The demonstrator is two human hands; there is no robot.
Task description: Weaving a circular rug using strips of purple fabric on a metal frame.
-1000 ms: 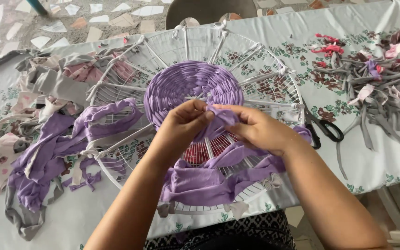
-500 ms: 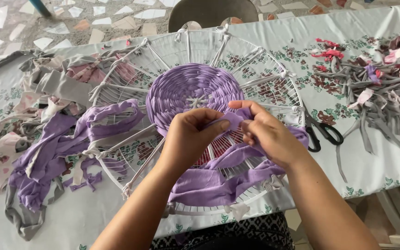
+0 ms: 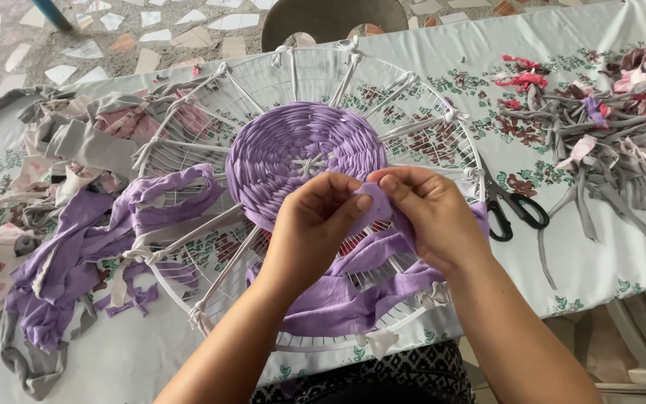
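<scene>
Both hands are up over the near half of the white wire frame [image 3: 454, 120], and they meet on one purple fabric strip [image 3: 371, 258]. The left hand [image 3: 315, 224] is curled closed, thumb and fingertips pinching the strip's end; the right hand [image 3: 431, 213] sits just beside it, touching it at the fingertips, closed on that same bit of cloth. From under the right hand the strip drops toward the person, bunching in loose folds across the frame's near spokes. Just beyond the knuckles of both hands sits the round purple woven disc [image 3: 304, 153], filling the frame's centre. Out past the right hand, black-handled scissors [image 3: 514, 206] lie on the floral tablecloth [image 3: 607, 262], and farther that way a heap of grey and pink fabric strips [image 3: 607, 120]. On the far side of the left hand, more purple cloth [image 3: 76, 254] is draped over the frame's edge, with grey scraps [image 3: 84, 138] beyond it.
</scene>
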